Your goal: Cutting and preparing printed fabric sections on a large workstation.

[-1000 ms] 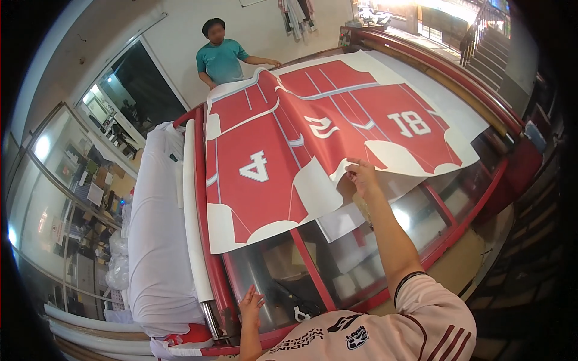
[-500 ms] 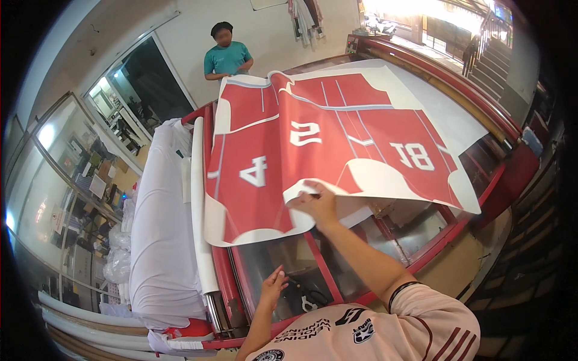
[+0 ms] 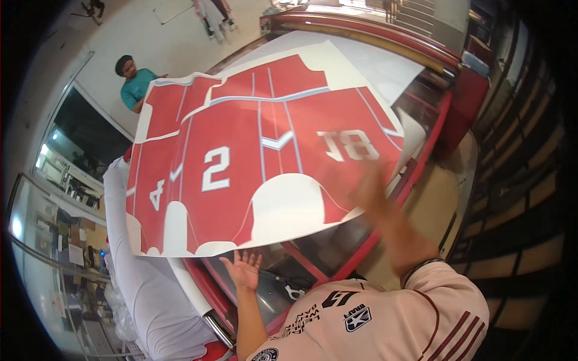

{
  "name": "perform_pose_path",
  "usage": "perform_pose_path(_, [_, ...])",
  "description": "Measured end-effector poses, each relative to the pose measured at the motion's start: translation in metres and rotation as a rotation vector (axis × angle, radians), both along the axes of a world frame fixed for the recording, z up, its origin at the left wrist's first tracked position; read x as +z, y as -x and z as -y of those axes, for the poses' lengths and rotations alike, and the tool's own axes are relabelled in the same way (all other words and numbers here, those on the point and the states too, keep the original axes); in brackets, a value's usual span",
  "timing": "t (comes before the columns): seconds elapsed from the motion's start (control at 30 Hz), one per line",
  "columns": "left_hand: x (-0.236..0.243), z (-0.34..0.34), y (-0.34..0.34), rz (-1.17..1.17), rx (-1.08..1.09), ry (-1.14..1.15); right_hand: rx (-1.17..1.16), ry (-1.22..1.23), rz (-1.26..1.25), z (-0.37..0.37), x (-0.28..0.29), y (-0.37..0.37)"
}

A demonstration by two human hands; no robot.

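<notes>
A large printed sheet (image 3: 241, 126), red with white numerals, pale stripes and white cut-out shapes along its border, spreads over the red-framed machine table. Just below the sheet's near edge is my left hand (image 3: 244, 272), palm up with fingers spread, holding nothing; its fingertips are close to the edge, and whether they touch it I cannot tell. Over the sheet's right part reaches my right hand (image 3: 368, 189), smeared by motion, so its fingers cannot be made out. Scissors (image 3: 294, 292) with pale handles lie beneath, close to my body.
Across the table at the far left, a person in a teal shirt (image 3: 137, 87) stands by the sheet's far edge. Long red rollers (image 3: 361, 36) run along the back. White cloth (image 3: 141, 289) covers a bulky form on the left. Pale paper (image 3: 385, 69) lies under the sheet's far side.
The sheet has spread out flatter, its fold near the middle mostly opened. My right hand has moved from the front-middle edge to the right. My left hand has risen toward the near edge, and the view has turned.
</notes>
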State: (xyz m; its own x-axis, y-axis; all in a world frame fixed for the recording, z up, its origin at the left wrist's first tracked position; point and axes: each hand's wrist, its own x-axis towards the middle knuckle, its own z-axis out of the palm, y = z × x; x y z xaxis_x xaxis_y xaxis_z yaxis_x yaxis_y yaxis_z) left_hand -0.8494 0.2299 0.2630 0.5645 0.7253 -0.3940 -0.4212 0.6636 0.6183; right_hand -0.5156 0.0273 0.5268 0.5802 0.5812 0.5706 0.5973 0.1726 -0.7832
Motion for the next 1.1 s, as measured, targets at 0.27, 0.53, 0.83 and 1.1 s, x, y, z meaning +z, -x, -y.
perform_pose_path(0.27, [0.000, 0.020, 0.012, -0.127, 0.026, 0.095, -0.620, 0.532, -0.975, 0.158, -0.222, -0.272])
perform_pose_path(0.53, [0.036, 0.144, 0.064, -0.379, -0.339, -0.156, -0.253, -0.218, -1.105, 0.211, -0.204, -0.130])
perform_pose_path(0.83, [0.148, 0.183, 0.026, -0.004, -0.745, -0.018, 0.091, -0.290, -0.815, 0.115, -0.057, 0.087])
perform_pose_path(1.1, [0.173, 0.183, 0.090, -0.231, 0.034, 0.127, 0.303, -0.014, -0.042, 0.136, -0.064, 0.222])
